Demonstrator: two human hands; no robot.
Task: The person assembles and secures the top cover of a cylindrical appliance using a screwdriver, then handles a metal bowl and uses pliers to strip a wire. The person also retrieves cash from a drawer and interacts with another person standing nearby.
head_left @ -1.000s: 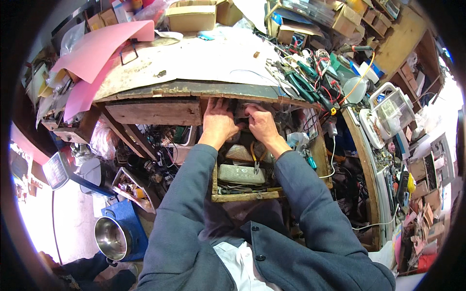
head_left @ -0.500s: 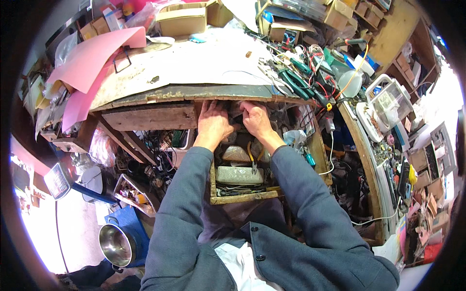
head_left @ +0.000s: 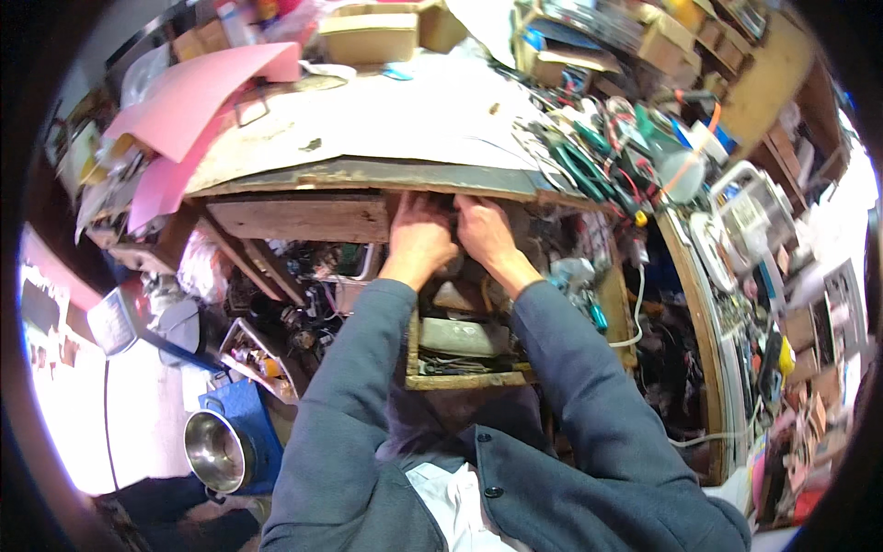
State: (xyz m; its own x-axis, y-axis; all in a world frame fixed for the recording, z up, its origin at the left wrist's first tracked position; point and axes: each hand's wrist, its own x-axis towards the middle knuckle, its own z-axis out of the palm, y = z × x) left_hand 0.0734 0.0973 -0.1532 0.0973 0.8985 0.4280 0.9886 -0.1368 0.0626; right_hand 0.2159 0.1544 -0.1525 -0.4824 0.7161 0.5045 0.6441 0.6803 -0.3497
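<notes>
Both my hands reach under the front edge of a worn workbench top (head_left: 368, 175), into the back of a pulled-out wooden drawer (head_left: 460, 379). My left hand (head_left: 418, 241) and my right hand (head_left: 485, 230) sit side by side, fingertips hidden in the dark gap below the bench edge. What the fingers touch or hold cannot be seen. The drawer holds a pale flat box (head_left: 464, 336) and small metal tools. Grey jacket sleeves cover both forearms.
Pink sheets (head_left: 198, 97) and a cardboard box (head_left: 368, 35) lie on the bench top. Pliers, cables and tools (head_left: 589, 161) crowd its right side. A closed wooden drawer front (head_left: 299, 219) is left of my hands. A steel bowl (head_left: 216, 451) sits on a blue box at the lower left.
My hands have shifted slightly further up under the bench edge and closer together. The view has tilted a little; the drawer has stayed pulled out.
</notes>
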